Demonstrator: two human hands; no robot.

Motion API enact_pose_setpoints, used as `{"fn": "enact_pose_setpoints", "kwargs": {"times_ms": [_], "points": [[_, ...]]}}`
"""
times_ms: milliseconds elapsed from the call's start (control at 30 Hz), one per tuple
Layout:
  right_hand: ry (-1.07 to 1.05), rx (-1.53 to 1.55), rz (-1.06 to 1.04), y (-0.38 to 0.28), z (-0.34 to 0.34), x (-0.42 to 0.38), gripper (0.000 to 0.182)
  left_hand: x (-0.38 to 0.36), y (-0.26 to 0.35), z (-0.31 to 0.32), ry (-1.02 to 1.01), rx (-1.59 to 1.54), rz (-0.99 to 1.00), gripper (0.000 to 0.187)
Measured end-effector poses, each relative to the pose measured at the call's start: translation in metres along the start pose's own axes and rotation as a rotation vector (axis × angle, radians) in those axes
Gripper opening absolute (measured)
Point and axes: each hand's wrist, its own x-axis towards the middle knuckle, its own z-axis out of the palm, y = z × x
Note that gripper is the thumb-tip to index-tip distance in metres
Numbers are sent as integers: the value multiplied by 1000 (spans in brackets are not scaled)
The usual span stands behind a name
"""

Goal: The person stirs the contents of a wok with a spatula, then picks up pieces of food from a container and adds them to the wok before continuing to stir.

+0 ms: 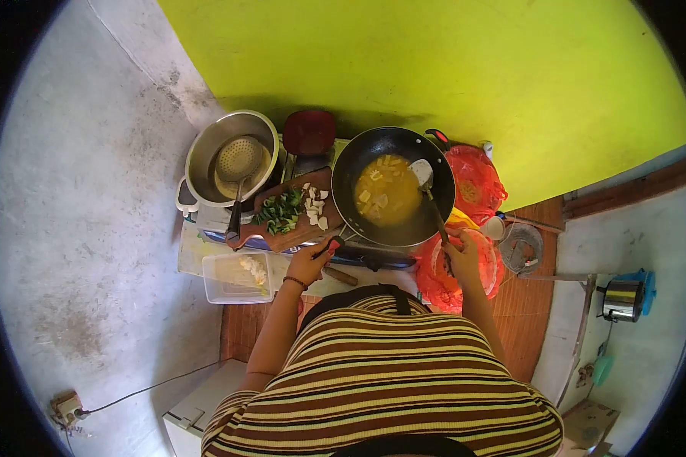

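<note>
A black wok (427, 156) holds yellow sauce with pale chunks (385, 194). My right hand (463, 255) grips the handle of a spatula (427, 183), whose blade rests inside the wok's right side. My left hand (310, 263) is closed on the wok's red-tipped handle (332, 246) at the stove's front edge. Between my left hand and the wok lies a wooden cutting board (293, 232) with chopped green leaves (280, 212) and white slices (315, 207).
A metal bowl (206, 152) with a skimmer (238, 164) stands at the left, a red lid (309, 131) behind the board. A clear plastic tub (235, 278) sits by my left arm. Orange bags (474, 179) lie right of the wok. A metal kettle (623, 298) stands far right.
</note>
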Motion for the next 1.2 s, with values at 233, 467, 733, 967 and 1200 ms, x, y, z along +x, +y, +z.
{"fn": "enact_pose_setpoints", "kwargs": {"times_ms": [233, 467, 733, 967, 1200], "points": [[-120, 310, 142, 0, 2, 0, 33, -1, 3, 0, -1, -10, -20, 42], [-175, 172, 3, -15, 7, -2, 33, -1, 1, 1, 9, 9, 5, 41], [16, -4, -39, 7, 1, 3, 32, 1, -5, 1, 1, 44, 34, 41], [-95, 292, 133, -3, 4, -7, 32, -2, 4, 1, 5, 12, -3, 43], [-122, 98, -12, -18, 6, -11, 33, -4, 6, 1, 1, -11, -18, 43]]}}
